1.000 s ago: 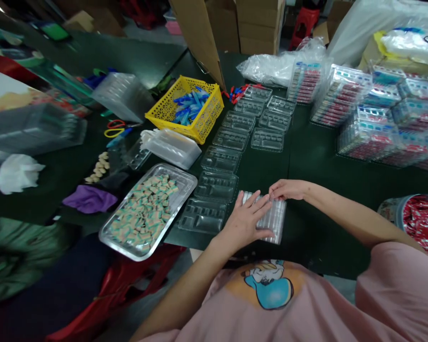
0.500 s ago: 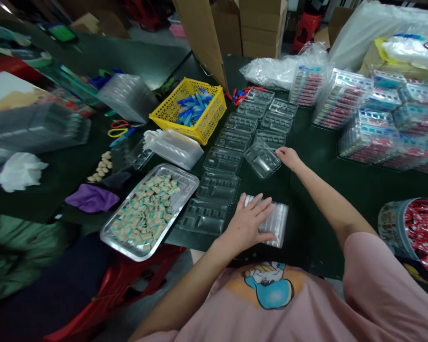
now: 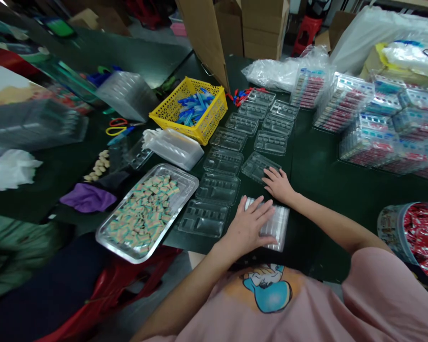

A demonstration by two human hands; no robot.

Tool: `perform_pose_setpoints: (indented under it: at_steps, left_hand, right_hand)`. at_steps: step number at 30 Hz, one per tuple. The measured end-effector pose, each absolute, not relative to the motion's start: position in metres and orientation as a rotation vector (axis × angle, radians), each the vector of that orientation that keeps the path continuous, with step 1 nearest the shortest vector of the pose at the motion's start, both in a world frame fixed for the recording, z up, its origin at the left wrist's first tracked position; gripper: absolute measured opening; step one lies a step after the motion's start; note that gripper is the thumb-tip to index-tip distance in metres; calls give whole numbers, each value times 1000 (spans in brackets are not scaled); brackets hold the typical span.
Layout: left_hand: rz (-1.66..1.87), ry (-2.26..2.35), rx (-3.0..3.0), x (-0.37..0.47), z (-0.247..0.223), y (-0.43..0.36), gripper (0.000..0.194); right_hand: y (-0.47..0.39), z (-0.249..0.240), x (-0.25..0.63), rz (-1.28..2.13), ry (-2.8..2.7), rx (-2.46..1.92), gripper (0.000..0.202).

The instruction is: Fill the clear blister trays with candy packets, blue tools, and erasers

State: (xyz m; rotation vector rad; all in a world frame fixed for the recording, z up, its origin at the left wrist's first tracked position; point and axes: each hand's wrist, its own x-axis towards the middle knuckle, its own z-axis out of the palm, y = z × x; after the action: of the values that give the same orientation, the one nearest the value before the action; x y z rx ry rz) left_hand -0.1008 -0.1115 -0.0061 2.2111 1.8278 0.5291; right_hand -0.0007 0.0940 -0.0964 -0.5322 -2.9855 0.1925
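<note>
My left hand (image 3: 251,223) lies flat with spread fingers on a small stack of clear plastic trays (image 3: 278,228) near the table's front edge. My right hand (image 3: 278,185) is open, its fingertips over the right end of a single clear blister tray (image 3: 257,166) that lies slightly askew on the dark table. Left of it and farther back, more clear compartment trays (image 3: 219,187) are laid out in two rows. The nearest tray (image 3: 204,217) is beside my left hand. These trays look unfilled.
On the left are a metal tray (image 3: 103,235) of small striped erasers and a yellow basket (image 3: 214,118) with blue pieces. Stacks of filled blister packs (image 3: 344,102) stand at the back right. A tub (image 3: 395,232) of red packets sits at the right.
My right hand has let go of the tray it held tilted and moved nearer to me. The tray now lies flat on the table. My left hand stays on the stack.
</note>
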Motion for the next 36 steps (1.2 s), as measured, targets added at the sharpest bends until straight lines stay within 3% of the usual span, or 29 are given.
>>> perform_pose_setpoints:
  at_steps: [4,10,13,17,20,24,28,31,36]
  left_hand:
    - [526,1818,2191,-96,-5,-113,77]
    - [616,1704,2199,-138,10,-98,74]
    - [769,2117,2003,-205,6,-50,66]
    - [422,2549,1568,-286,-22,24,71]
    - [154,2542,1389,-307,-47,56,71]
    - [74,2431,1453,-298,-62,67,70]
    - [185,2463,1473,-274,-45,54,70]
    - [440,2390,1755,-237,-17,14,63]
    - [776,1800,2266,-146,14,-82,40]
  right_hand:
    - [100,-101,4,197,-2998,-436,37]
    - [122,-85,-10,291,-2919,-674,45]
    - [123,-80,-2,390,-2820,-746,49]
    - [114,-77,27,647,-2615,-914,41]
    - [104,-63,56,872,-2425,-937,37]
    - [82,-29,87,1206,-2238,-954,34]
    - [57,0,90,1568,-2348,-848,30]
    - [50,5,78,1638,-2480,-749,23]
    - [59,-2,62,1845,-2472,-777,20]
